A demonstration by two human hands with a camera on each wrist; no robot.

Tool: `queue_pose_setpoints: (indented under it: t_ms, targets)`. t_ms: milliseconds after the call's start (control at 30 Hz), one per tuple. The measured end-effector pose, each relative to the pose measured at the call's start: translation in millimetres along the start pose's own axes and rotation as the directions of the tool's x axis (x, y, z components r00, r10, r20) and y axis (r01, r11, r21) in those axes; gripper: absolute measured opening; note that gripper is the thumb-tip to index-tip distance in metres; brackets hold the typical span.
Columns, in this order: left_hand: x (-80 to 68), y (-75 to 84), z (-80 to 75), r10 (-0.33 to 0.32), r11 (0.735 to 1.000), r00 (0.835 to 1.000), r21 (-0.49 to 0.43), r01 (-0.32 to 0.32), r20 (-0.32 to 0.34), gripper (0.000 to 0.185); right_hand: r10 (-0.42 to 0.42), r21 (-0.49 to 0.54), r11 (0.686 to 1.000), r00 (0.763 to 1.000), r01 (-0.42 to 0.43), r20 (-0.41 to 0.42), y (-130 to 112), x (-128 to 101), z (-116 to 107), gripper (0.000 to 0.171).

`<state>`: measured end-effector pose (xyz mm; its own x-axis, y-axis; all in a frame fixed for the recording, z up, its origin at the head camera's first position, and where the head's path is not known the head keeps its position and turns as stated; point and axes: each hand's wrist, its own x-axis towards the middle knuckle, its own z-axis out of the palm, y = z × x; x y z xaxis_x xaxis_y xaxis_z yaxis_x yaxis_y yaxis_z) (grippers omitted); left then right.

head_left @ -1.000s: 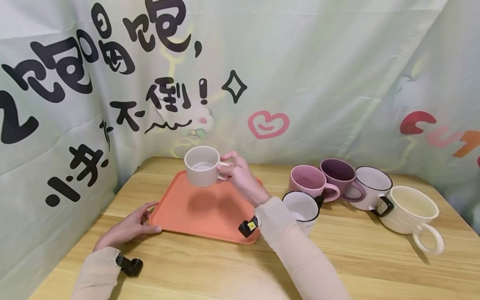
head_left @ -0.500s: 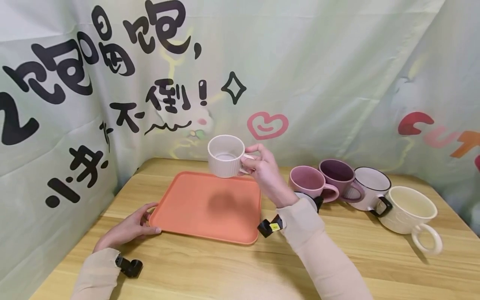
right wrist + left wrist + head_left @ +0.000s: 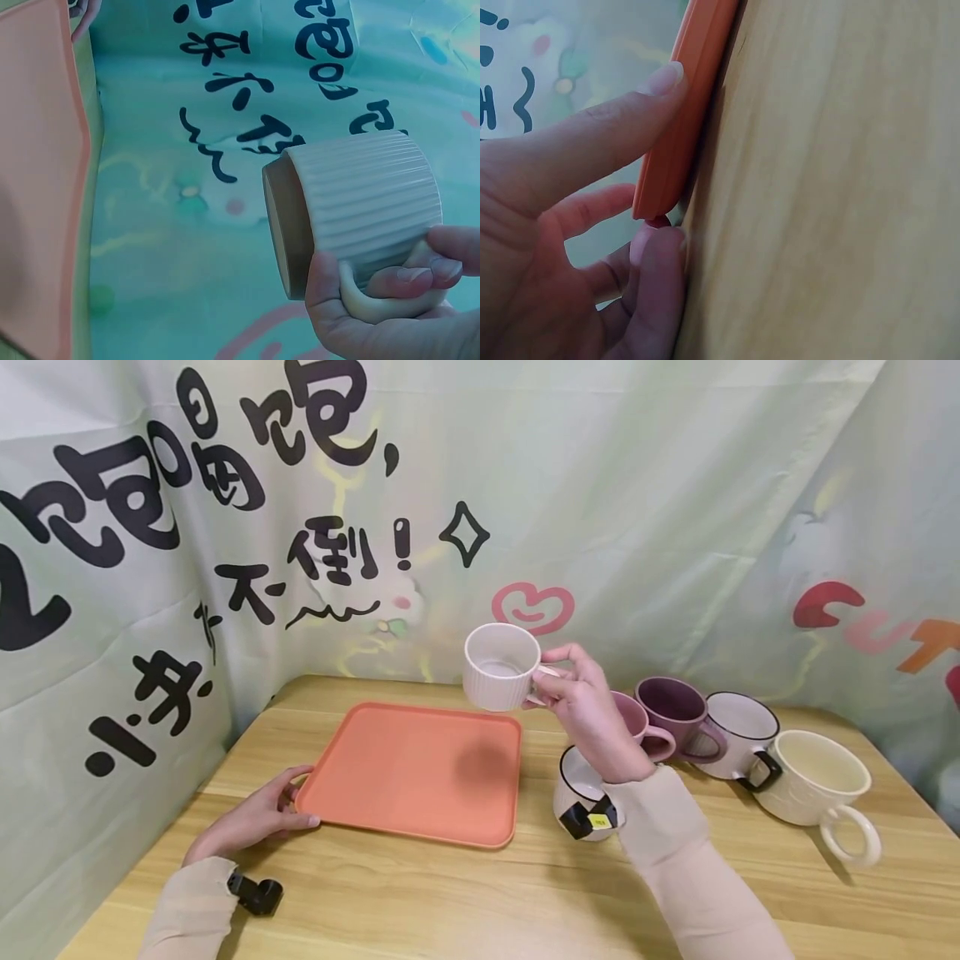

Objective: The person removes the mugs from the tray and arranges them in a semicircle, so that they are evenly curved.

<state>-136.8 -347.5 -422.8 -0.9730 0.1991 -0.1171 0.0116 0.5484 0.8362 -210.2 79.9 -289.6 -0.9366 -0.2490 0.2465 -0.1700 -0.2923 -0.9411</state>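
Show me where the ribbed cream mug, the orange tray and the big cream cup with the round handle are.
ribbed cream mug [image 3: 498, 681], head view, on its ribbed side wall.
orange tray [image 3: 390, 772], head view, on its bare flat floor.
big cream cup [image 3: 798, 800], head view, on its outer wall below the rim.

Ribbed cup [image 3: 501, 666]: cream, empty, upright, in the air by its handle in my right hand [image 3: 592, 714], above the tray's right edge
Tray [image 3: 390, 768]: orange, flat on table, my left hand [image 3: 258, 814] pinching its near-left corner
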Motion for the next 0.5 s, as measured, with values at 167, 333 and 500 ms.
queue_pose_setpoints:
  t_ms: [167, 333, 500]
  targets:
    - [-0.9, -0.5, -0.3, -0.008, 1.000, 1.000, 0.004, 0.008, -0.002, 0.091, -0.016, -0.029, 0.999, 0.999, 0.015, -0.028, -7, -7, -14, 0.015]
    - [-1.1, -0.8, 0.3, -0.003, 1.000, 1.000, 0.009, 0.003, 0.000, 0.090, -0.021, -0.061, 0.998, 0.999, 0.018, -0.047, -14, -16, -29, 0.015]
    - [-0.8, 0.6, 0.2, -0.004, 1.000, 1.000, -0.005, 0.004, 0.003, 0.090, -0.034, -0.070, 0.997, 0.997, 0.029, -0.065, -21, -24, -43, 0.014]
